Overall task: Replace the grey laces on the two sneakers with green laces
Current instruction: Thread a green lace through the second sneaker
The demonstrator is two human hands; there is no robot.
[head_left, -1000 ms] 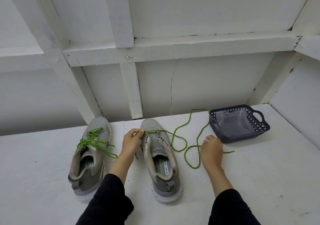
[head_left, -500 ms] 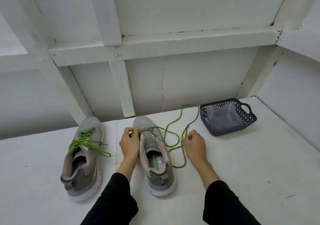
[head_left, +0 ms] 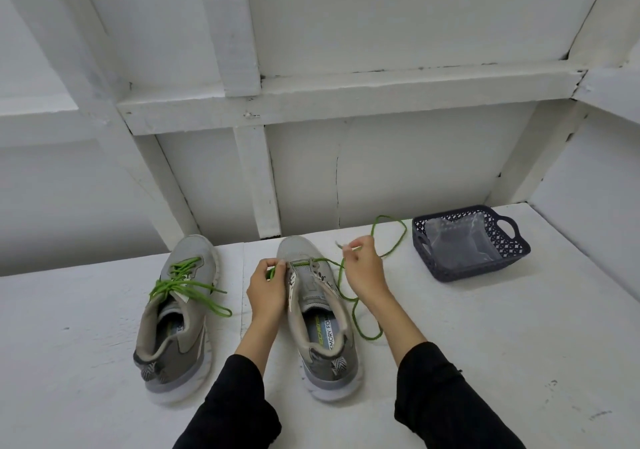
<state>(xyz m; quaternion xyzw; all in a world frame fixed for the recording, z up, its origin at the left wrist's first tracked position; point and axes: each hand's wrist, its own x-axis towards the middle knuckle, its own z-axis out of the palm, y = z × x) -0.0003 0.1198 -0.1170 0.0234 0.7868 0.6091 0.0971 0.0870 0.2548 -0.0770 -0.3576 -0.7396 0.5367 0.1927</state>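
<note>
While both hands [head_left: 313, 277] pinch green lace [head_left: 349, 296], the sneaker [head_left: 317, 313] points away — lengthwise.

A single head-worn wide-angle camera looked forward and down from above the person's forearms onto the white bench [head_left: 485, 362]. It sat close over the two sneakers, with the white framed wall [head_left: 346, 95] filling the upper half. No second view overlapped it.

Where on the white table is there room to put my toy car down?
Bare table lies in front of the basket, right of the right hand. More lies left of the laced sneaker. Around the other sneaker it is crowded: the left hand and the loose green lace.
</note>
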